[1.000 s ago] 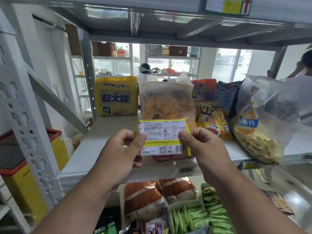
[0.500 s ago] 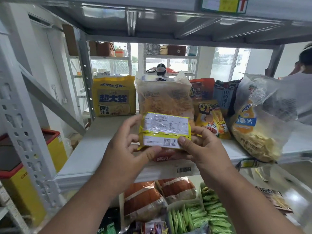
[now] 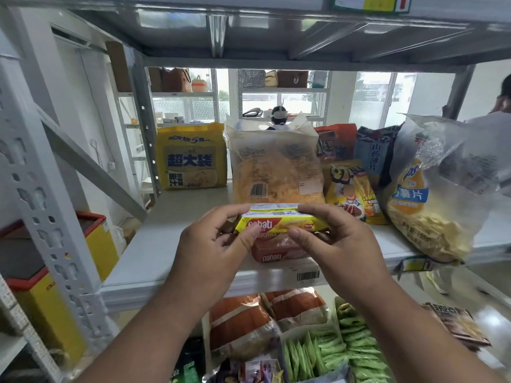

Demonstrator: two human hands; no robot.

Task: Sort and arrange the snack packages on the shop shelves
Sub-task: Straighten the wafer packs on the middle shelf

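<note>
Head view. Both hands grip one yellow nabati pack (image 3: pixel 279 224) above the front edge of the grey shelf (image 3: pixel 154 252): the left hand (image 3: pixel 213 244) pinches its left end between thumb and curled fingers, the right hand (image 3: pixel 336 244) pinches its right end the same way. The pack lies flat, logo face toward the camera, directly over a red nabati pack (image 3: pixel 276 251) that rests on the shelf — whether the two touch cannot be told. Behind them stand a clear bag of yellow crackers (image 3: pixel 276 172), a yellow noodle multipack (image 3: pixel 190 157) to the left and a large chip bag (image 3: pixel 431 200) to the right. On the lower shelf — orange-brown bags (image 3: pixel 240 324) and green packets (image 3: pixel 326 352).
</note>
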